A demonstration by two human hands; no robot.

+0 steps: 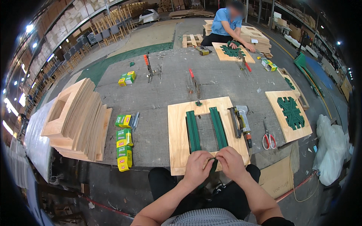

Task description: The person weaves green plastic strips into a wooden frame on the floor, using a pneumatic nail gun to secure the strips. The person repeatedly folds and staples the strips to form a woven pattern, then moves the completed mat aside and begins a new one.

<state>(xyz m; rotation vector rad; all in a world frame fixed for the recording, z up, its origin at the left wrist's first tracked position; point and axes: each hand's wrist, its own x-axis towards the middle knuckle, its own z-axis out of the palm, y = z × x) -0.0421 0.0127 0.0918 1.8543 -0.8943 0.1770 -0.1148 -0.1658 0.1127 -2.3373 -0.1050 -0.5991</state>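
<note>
In front of me lies a wooden frame (178,141) with a rectangular opening. Two dark green webbing straps (193,131) run lengthwise over the opening, one along each side. At the frame's near edge my left hand (197,167) and my right hand (230,162) are close together, fingers pinched on a dark green strap (213,166) whose lower part hangs toward my lap. A small dark green piece (198,103) sits at the frame's far edge. Along the frame's right side rests a staple gun (242,119) with a hose fitting at its near end.
Scissors (268,137) lie right of the frame, near a board with woven green straps (290,113). Staple boxes (124,143) and a stack of wooden frames (77,124) stand left. Clamps (194,83) lie farther off. Across the table a co-worker (226,28) handles another strapped board.
</note>
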